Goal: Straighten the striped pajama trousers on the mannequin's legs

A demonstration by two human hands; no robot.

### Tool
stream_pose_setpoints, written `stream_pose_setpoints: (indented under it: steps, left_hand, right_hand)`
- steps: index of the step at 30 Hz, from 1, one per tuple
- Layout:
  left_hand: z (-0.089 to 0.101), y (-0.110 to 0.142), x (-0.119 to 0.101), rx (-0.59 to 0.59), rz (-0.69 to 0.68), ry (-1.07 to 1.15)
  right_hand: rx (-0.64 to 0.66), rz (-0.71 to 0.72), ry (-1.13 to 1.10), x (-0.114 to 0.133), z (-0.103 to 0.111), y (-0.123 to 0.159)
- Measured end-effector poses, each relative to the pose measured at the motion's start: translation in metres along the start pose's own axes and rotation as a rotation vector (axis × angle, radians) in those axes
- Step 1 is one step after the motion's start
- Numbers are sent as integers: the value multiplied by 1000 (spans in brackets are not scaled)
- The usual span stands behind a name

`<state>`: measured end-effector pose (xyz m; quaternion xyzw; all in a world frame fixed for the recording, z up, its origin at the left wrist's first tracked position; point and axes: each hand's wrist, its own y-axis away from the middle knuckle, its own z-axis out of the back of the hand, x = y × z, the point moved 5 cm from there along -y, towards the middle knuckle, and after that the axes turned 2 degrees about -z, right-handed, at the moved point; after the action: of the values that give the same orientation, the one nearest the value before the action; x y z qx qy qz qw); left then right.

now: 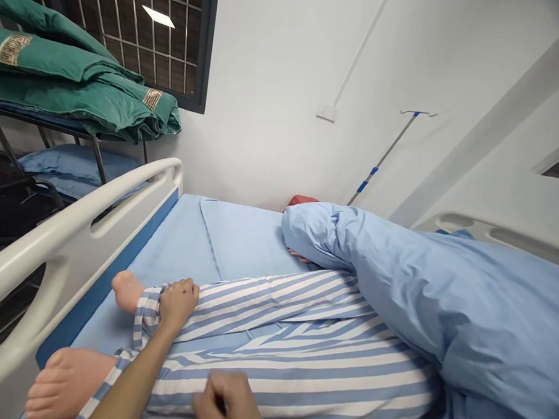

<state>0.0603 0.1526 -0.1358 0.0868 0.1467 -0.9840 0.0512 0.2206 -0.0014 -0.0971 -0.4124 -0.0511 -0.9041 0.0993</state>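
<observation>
Starting at the far left, a stack of folded green quilts [58, 70] sat on a metal rack [99, 158], with a blue pillow [80, 164] on the level below and a barred window [161, 37] beside them. Next came the white bed rail [69, 250], and right inside it were the two bare feet of a patient manikin: the lower foot [68, 382] at the bottom edge, the upper foot [128, 291] just above it.

And here was the action! The left hand [178, 304] reached in across the lower leg, its grip pressed together and pinching the striped trouser cuff [148, 312] just above the upper foot. Further along, the right hand [227, 402] sat on the striped pyjama trousers [275, 308], its grip curled tight, though I couldn't tell whether it was pinching cloth.

Beyond them lay the blue bed sheet [245, 242], with a red object [303, 201] at the far side of the bed. A white wall plate [326, 113] and an IV pole [383, 158] stood out against the wall. Finally, on the right, a blue blanket [423, 302] covered the manikin's upper body, with the far bed rail [464, 227] behind it.
</observation>
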Motion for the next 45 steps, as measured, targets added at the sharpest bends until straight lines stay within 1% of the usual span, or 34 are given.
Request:
stream_pose_setpoints:
  steps: [1,2,3,4,5,7,8,10,11,13,16,18,20,21,23,25,26,27,28,29,32,35,38,40,43,45]
  left_hand:
    - [1,0,0,16,-1,6]
    - [2,0,1,39,-10,15]
    - [2,0,1,69,-14,21]
    - [1,0,2,102,-11,23]
    - [1,0,2,127,-1,17]
    - [-1,0,3,138,23,-16]
    - [-2,-1,3,126,30,-38]
    - [-3,-2,0,91,5,-69]
    - [-4,-2,-1,79,-6,-82]
    - [-6,-2,-3,72,-5,-103]
    - [-7,-2,-1,82,21,-94]
    - [-4,-5,2,107,67,-20]
    - [3,-13,5,119,131,122]
    - [8,-19,4,98,160,217]
    - [22,-34,0,2,206,468]
    - [30,-46,-8,-111,245,757]
    - [29,-50,-12,-153,271,875]
    - [26,-51,-15,-182,303,944]
    - [21,-50,-18,-195,323,955]
    - [14,-48,-20,-198,328,916]
    - [-6,-36,-24,-181,267,719]
    - [-18,-30,-21,-169,214,639]
    - [-20,-32,-17,-157,194,589]
    - [-19,-34,-17,-145,201,554]
    - [-18,-33,-18,-117,215,546]
    - [-19,-31,-19,-87,201,535]
  right_hand:
    - [28,71,-9,17,-3,-30]
    - [26,194,13,35,-4,-60]
    - [-7,294,37,49,-4,-88]
    - [-72,326,59,55,-5,-115]
    - [-114,337,90,57,-7,-139]
    - [-169,292,182,45,-19,-177]
    - [-189,249,220,34,-25,-190]
    - [-213,185,257,11,-38,-205]
    - [-216,176,252,1,-43,-209]
    - [-202,194,219,-9,-50,-210]
    - [-186,207,145,-12,-49,-210]
    - [-183,190,54,-12,-46,-211]
    - [-175,170,-88,-12,-42,-214]
    - [-171,162,-176,-13,-39,-217]
    - [-150,154,-363,-15,-36,-222]
    - [-116,144,-542,-18,-33,-227]
    - [-97,134,-616,-20,-33,-228]
    - [-82,123,-677,-21,-32,-230]
    - [-77,114,-723,-22,-32,-231]
    - [-81,111,-751,-23,-32,-231]
    - [-138,122,-723,-24,-30,-229]
    - [-200,128,-607,-23,-32,-226]
    - [-237,121,-521,-22,-34,-225]
    - [-237,96,-465,-21,-32,-225]
    - [-179,70,-278,-11,-18,-224]
    - [-144,106,-119,0,-3,-221]
